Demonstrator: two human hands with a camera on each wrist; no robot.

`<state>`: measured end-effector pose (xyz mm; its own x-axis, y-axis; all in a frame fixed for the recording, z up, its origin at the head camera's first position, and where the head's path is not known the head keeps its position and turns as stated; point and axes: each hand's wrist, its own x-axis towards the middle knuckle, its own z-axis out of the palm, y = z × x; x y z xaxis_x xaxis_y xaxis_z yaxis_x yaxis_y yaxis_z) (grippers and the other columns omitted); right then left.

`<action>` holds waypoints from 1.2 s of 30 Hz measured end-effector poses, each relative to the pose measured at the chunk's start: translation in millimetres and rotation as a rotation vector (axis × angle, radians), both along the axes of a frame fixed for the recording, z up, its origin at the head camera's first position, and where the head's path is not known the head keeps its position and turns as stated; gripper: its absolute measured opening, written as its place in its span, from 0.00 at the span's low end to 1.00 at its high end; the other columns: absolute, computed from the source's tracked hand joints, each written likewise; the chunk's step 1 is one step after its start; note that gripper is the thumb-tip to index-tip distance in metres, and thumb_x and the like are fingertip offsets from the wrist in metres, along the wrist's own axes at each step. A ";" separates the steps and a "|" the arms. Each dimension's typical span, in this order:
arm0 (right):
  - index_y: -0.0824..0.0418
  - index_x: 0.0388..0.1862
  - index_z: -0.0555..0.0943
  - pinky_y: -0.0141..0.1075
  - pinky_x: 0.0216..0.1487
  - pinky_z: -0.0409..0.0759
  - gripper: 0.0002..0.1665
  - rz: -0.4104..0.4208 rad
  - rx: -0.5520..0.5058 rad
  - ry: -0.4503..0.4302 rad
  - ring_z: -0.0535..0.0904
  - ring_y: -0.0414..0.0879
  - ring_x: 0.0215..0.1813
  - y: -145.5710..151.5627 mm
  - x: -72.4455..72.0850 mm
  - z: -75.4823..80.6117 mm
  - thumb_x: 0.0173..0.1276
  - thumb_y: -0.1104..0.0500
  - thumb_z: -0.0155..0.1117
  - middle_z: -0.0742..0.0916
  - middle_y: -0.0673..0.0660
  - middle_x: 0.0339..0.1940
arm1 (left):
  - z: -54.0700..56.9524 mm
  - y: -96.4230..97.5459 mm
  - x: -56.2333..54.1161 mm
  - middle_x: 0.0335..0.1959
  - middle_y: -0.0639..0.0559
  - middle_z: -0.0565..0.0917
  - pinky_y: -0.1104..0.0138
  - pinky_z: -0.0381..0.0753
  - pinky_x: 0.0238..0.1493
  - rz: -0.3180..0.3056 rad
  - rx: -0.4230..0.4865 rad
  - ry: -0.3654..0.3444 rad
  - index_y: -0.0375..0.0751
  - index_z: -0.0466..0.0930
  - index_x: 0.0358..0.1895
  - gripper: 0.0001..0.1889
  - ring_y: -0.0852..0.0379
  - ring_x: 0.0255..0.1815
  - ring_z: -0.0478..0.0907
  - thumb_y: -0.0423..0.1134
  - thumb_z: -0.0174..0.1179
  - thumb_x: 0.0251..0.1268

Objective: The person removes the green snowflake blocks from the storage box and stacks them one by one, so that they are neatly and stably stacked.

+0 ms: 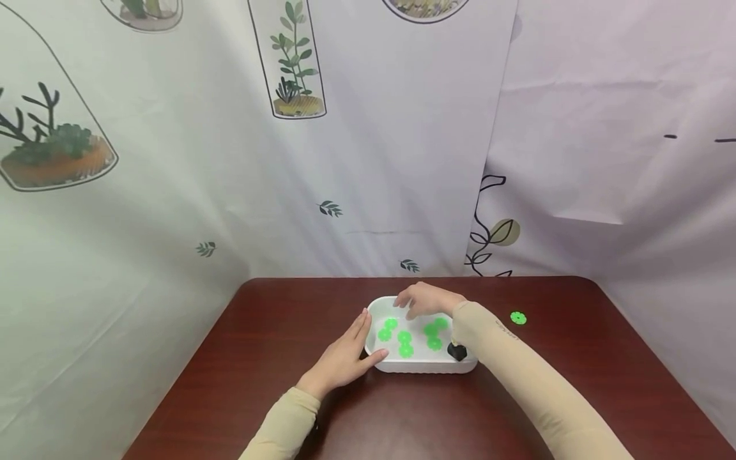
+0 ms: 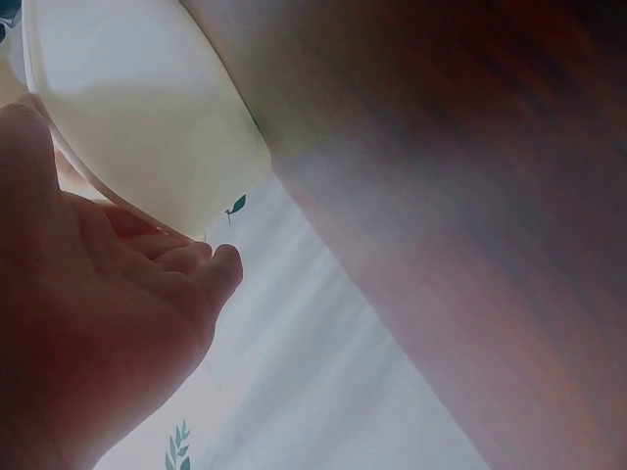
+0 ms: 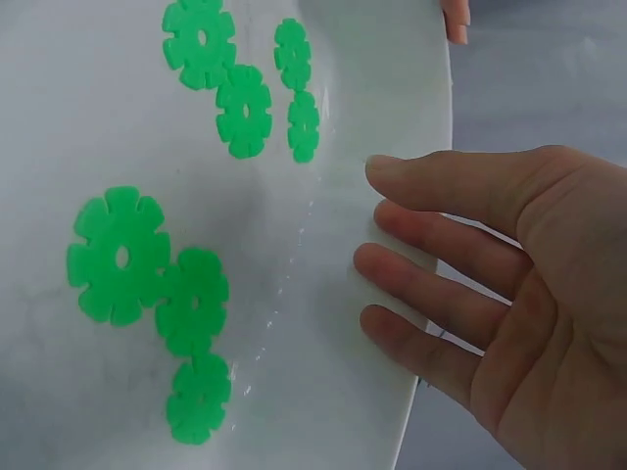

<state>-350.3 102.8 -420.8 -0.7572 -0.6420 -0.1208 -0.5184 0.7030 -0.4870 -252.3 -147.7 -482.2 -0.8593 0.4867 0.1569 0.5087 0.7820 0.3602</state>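
A white oblong tray (image 1: 422,368) stands on the table, with green notched discs lying in it. In the right wrist view three discs (image 3: 193,302) join in a chain, a pair (image 3: 244,112) sits farther off, and another pair (image 3: 304,127) lies beside it. My left hand (image 1: 343,356) rests against the tray's left end, fingers along the outside and thumb at the front rim. Over the tray's back rim hovers my right hand (image 1: 427,299), fingers loosely bent and apart, with nothing between them. The discs lie apart from its fingertips (image 3: 367,257).
A single green disc (image 1: 518,318) lies on the dark red table (image 1: 276,338), right of the tray. Below the right cuff shows a small black object (image 1: 457,351). A white cloth (image 1: 374,160) printed with plants hangs behind the table.
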 end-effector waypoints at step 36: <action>0.50 0.46 0.88 0.33 0.51 0.76 0.20 0.113 0.218 -0.066 0.77 0.36 0.41 -42.5 -11.7 -21.2 0.52 0.62 0.81 0.85 0.44 0.38 | -0.6 1.8 1.7 0.82 0.42 0.51 0.54 0.69 0.68 -0.003 -0.010 0.030 0.33 0.52 0.79 0.49 0.49 0.80 0.53 0.71 0.45 0.72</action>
<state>-362.0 60.4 -442.1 -0.6678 -0.6756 -0.3124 -0.5720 0.7343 -0.3654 -250.6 -145.9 -482.8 -0.8527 0.4911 0.1781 0.5218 0.7837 0.3371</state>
